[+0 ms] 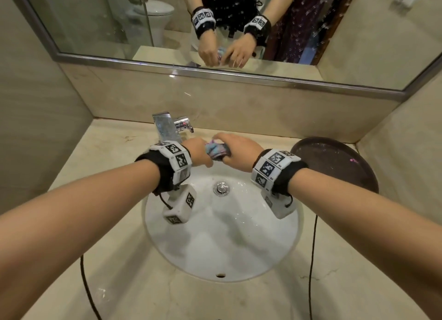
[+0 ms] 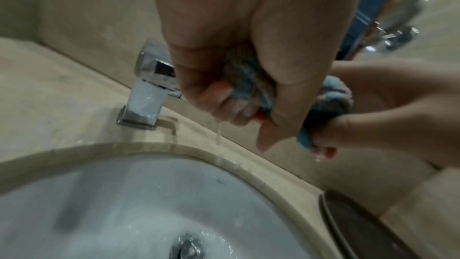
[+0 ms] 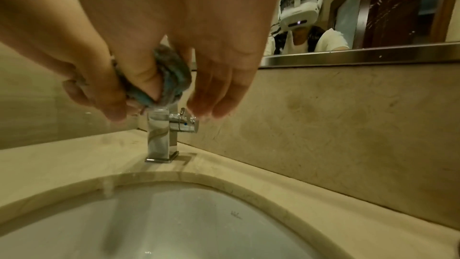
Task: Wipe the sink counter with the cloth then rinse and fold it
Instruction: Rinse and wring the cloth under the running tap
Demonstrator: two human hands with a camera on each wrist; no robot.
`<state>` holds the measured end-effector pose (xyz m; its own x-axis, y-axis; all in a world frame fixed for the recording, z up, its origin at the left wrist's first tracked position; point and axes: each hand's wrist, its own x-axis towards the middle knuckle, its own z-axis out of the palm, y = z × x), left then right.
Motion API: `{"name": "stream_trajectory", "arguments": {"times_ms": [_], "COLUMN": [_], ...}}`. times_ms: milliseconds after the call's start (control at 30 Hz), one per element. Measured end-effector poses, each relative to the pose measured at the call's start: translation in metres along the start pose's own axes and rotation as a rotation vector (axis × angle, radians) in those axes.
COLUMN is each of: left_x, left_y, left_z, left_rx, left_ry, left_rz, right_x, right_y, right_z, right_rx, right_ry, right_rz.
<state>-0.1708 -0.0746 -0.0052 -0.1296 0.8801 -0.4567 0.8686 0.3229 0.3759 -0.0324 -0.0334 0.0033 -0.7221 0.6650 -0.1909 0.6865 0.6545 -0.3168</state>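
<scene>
A wet cloth [image 1: 216,151], blue with pink, is twisted into a tight roll over the back rim of the white sink [image 1: 222,243]. My left hand [image 1: 199,152] grips its left end in a fist. My right hand [image 1: 235,150] holds the right end. In the left wrist view my left hand [image 2: 224,95] is curled round the cloth [image 2: 251,78] and water drips from it. In the right wrist view my right hand [image 3: 174,94] pinches the cloth [image 3: 171,74] between thumb and a finger, while its other fingers hang loose.
A chrome faucet [image 1: 167,128] stands just behind my left hand on the beige stone counter [image 1: 95,157]. A dark round tray [image 1: 334,166] sits on the counter at the right. The drain [image 1: 221,188] lies below my hands. A mirror [image 1: 119,20] runs along the wall behind.
</scene>
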Motion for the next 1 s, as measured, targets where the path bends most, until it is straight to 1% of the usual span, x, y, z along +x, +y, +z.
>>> {"name": "stream_trajectory", "arguments": {"times_ms": [67,100,133,167,200,267,333,367,433,467,500,533,567,633,700,767,833,1000], "left_x": [0.0,0.001,0.001,0.0,-0.002,-0.009,-0.017,-0.021,-0.023,-0.022,-0.021,-0.021,-0.022,-0.025,-0.026,-0.026,-0.023,-0.021], "left_y": [-0.004,-0.005,-0.006,-0.006,-0.004,0.003,0.014,0.02,0.026,0.028,0.03,0.032,0.034,0.036,0.032,0.026,0.019,0.01], "left_z": [-0.004,-0.006,-0.008,-0.01,-0.011,-0.011,-0.01,-0.01,-0.01,-0.01,-0.011,-0.011,-0.01,-0.008,-0.004,0.0,0.003,0.003], "left_rx": [-0.279,-0.392,-0.485,-0.566,-0.633,-0.748,-0.782,-0.773,-0.686,-0.592,-0.471,-0.333,-0.171,0.159,0.302,0.381,0.479,0.664], "left_ry": [-0.05,-0.075,-0.117,-0.18,-0.247,-0.362,-0.442,-0.46,-0.438,-0.387,-0.31,-0.22,-0.124,0.062,0.196,0.28,0.321,0.32], "left_rz": [-0.081,-0.104,-0.119,-0.125,-0.121,-0.088,-0.054,-0.05,-0.065,-0.069,-0.072,-0.062,-0.037,0.038,0.104,0.163,0.221,0.315], "right_x": [-0.005,-0.006,-0.009,-0.01,-0.01,-0.009,-0.006,-0.005,-0.006,-0.007,-0.007,-0.007,-0.007,-0.006,-0.004,-0.003,-0.002,0.006], "right_y": [-0.001,0.001,0.001,0.002,0.005,0.007,0.005,0.004,0.001,0.0,-0.002,-0.004,-0.006,-0.012,-0.018,-0.02,-0.022,-0.025], "right_z": [-0.002,-0.001,0.0,0.002,0.006,0.008,0.005,0.004,-0.005,-0.01,-0.014,-0.016,-0.018,-0.02,-0.018,-0.013,-0.007,0.009], "right_rx": [-0.02,-0.048,-0.103,-0.166,-0.22,-0.272,-0.274,-0.282,-0.334,-0.351,-0.385,-0.436,-0.47,-0.478,-0.45,-0.352,-0.199,0.286], "right_ry": [0.196,0.303,0.361,0.38,0.343,0.275,0.298,0.33,0.38,0.352,0.301,0.21,0.152,0.096,0.08,0.033,-0.003,-0.142], "right_rz": [-0.097,-0.18,-0.252,-0.303,-0.329,-0.325,-0.327,-0.333,-0.35,-0.326,-0.276,-0.204,-0.153,-0.092,-0.061,-0.007,0.064,0.254]}}
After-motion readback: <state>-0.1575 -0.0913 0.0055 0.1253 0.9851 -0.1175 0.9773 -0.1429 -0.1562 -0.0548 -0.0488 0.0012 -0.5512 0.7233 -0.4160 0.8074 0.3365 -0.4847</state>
